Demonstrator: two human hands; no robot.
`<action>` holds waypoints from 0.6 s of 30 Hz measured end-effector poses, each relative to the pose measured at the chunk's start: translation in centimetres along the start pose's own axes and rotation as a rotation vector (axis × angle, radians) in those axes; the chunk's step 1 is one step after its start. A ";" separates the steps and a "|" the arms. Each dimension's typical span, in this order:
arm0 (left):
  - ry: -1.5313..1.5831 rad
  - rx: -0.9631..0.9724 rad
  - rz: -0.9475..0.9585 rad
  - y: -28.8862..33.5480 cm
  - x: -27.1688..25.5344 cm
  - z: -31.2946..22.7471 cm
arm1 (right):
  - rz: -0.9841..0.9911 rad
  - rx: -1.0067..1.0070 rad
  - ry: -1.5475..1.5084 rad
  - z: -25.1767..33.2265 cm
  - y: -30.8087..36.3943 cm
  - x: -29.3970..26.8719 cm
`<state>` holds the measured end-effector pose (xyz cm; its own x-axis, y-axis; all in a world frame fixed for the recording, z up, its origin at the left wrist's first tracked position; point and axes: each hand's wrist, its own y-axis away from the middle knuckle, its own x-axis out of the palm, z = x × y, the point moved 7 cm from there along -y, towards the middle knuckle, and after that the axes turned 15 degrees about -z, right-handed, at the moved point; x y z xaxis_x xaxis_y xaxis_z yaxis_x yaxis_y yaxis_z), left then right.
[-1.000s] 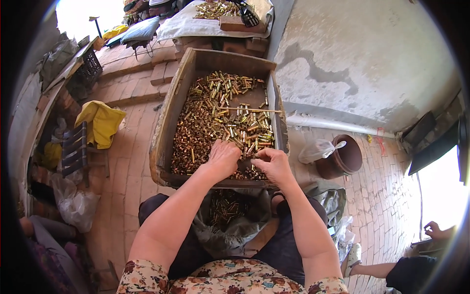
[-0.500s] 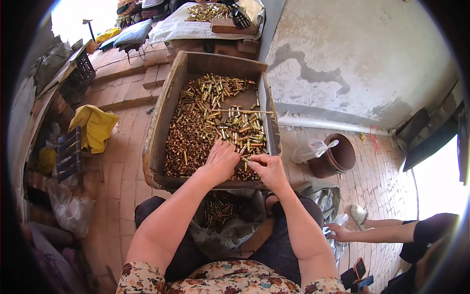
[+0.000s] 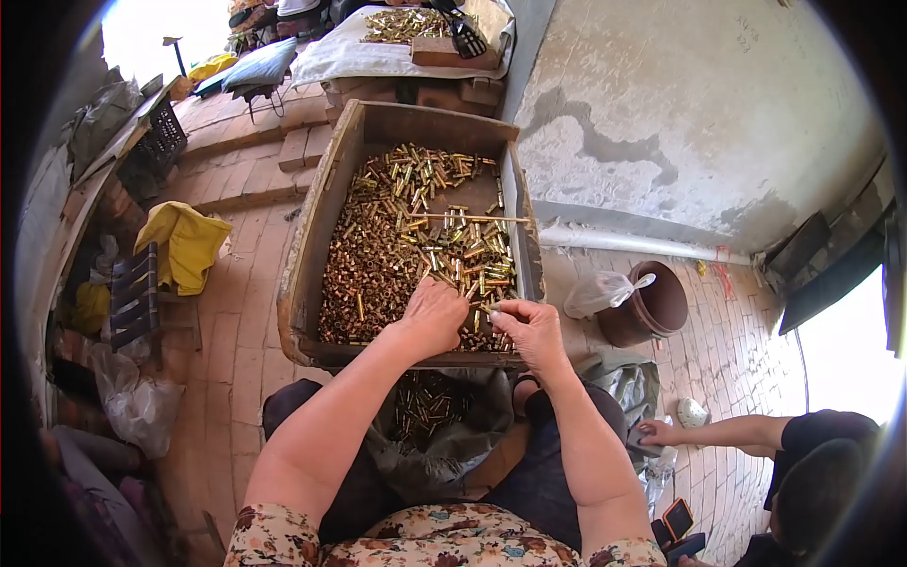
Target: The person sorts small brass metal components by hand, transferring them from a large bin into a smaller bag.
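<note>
A wooden box [image 3: 321, 180] stands before me, holding a heap of small brass- and copper-coloured metal pieces [image 3: 368, 274]. Longer brass tubes [image 3: 444, 170] lie toward its far end and right side. Over the near part of the heap, my left hand [image 3: 436, 317] is closed with curled fingers; what it grips is hidden. Close beside it on the right, my right hand [image 3: 534, 333] pinches a small brass-coloured tube [image 3: 486, 307] between thumb and fingers. A thin stick [image 3: 468, 217] lies across the heap, beyond both hands.
Between my legs sits an open grey-green sack [image 3: 444, 454] with metal pieces inside. A brown bucket [image 3: 652, 307] and a plastic bag [image 3: 595, 295] are on the right. Nearby, another person's arm [image 3: 718, 432] reaches in. A yellow cloth [image 3: 179, 241] hangs at the left.
Both hands have shifted slightly, staying over the near part of the box, with the right hand a little farther right. The other person has leaned in, and their hand has moved.
</note>
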<state>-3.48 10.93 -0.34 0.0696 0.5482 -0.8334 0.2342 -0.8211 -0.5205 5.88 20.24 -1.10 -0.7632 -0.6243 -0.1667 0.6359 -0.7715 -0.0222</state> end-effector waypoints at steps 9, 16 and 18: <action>0.648 -0.624 0.051 0.9 -1.5 2.1 | 0.049 0.107 -0.097 0.3 0.8 0.1; 1.133 -0.882 -0.035 2.3 -1.1 2.3 | 0.081 0.129 -0.122 0.8 1.7 0.7; 1.164 -0.903 -0.031 2.5 -1.4 2.4 | 0.097 0.129 -0.122 0.9 1.9 0.9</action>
<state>-5.31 7.71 -0.92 0.6745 0.7381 0.0182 0.7315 -0.6714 0.1187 6.30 18.15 -0.35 -0.7123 -0.7007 -0.0410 0.6931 -0.7114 0.1162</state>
